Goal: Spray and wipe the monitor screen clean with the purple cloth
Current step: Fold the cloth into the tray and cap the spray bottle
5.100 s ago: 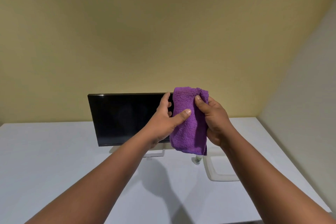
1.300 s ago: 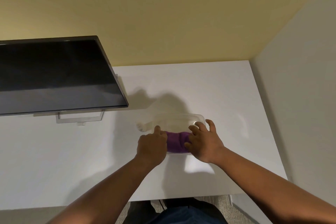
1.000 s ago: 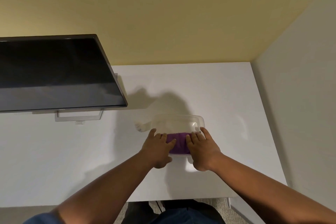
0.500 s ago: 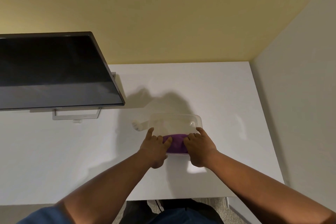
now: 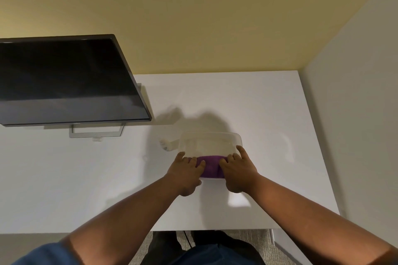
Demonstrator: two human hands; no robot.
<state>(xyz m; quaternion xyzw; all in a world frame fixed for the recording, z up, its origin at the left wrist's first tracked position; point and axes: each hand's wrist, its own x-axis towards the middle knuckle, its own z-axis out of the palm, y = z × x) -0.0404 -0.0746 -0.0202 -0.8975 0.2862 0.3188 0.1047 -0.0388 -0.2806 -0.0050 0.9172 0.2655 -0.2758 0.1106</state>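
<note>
The purple cloth [image 5: 210,166] lies folded in the near end of a clear plastic tray [image 5: 212,142] on the white worktop [image 5: 269,114]. The left hand [image 5: 185,171] and right hand [image 5: 238,171] flank the cloth, fingers laid loosely on its ends and clasping nothing. The dark monitor [image 5: 64,79] stands well left of the tray, and a small spray bottle [image 5: 169,146] lies against the tray's left side.

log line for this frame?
purple cloth: in clear tray | left hand, right hand: on cloth | monitor: untouched
</note>
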